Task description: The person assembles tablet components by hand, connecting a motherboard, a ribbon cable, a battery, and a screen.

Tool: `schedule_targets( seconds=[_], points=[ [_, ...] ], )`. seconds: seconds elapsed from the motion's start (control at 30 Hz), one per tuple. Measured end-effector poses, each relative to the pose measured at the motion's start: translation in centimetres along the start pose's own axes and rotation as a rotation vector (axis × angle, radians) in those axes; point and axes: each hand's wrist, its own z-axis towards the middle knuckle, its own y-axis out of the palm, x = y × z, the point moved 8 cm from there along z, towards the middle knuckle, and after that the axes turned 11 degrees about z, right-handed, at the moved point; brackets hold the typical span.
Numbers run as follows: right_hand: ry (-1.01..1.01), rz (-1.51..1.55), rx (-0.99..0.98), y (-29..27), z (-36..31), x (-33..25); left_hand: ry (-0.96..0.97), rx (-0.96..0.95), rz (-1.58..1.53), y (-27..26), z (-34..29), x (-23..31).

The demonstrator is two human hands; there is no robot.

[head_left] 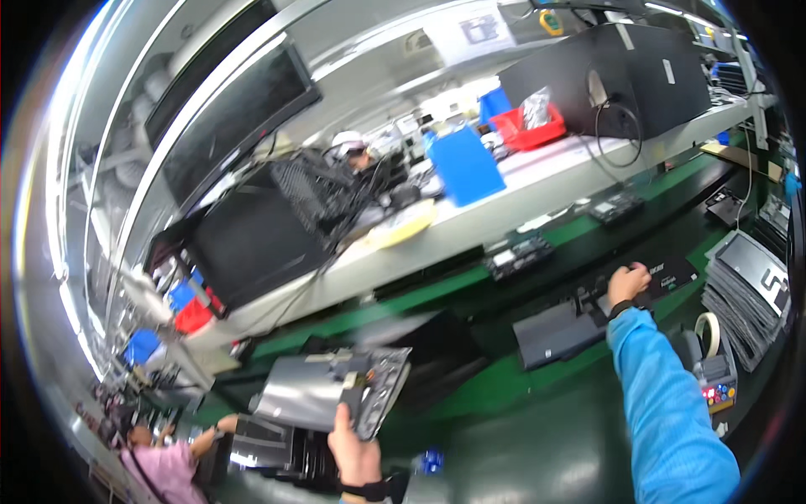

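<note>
- Head view, lower left: a co-worker in a pink top [164,470] is cut off by the dark rim, one arm stretched toward a black unit [273,443], whose right side is partly covered by what we hold.
- Next, we see the metal-backed panel [306,388], raised and tilted above the green work surface [495,441]; its right end shows small electronics and a shiny edge too blurred to read.
- Our left hand [357,454] is closed on the panel's near edge, thumb on top; the fingers beneath are hidden, and the forearm leaves the frame just past a black wristband.
- Beyond it we make out a dark sheet-like shape [441,357], smeared by blur, and nearer us a small blue object [429,461] whose kind we cannot tell.
- Farther right, a grey flat panel [550,336] lies on the green surface.
- Our right hand [630,284], blue-sleeved, is over the long black panel [674,277], fingers curled; we cannot tell how far the grip is open or whether it has hold of anything.
- At the right, a tape dispenser [718,370] stands just beside a stack of grey sheets [735,311], near the bending rim.
</note>
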Motion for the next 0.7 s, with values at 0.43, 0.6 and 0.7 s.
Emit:
schedule_targets(
  seconds=[0.43,0.6,0.7],
  points=[
    [0.907,1.018,-1.295,-28.4,-31.3,-9.1,-0.208,-0.137,-0.095,3.0,-24.1,-11.0],
    [0.928,0.783,-1.340,-28.4,-25.3,-1.8,-0.488,-0.401,0.152,3.8,-30.7,-17.0],
    [1.027,0.649,-1.434,-27.6,-22.4,0.8,-0.867,-0.789,0.311,2.6,-34.4,-17.7]
  ],
)
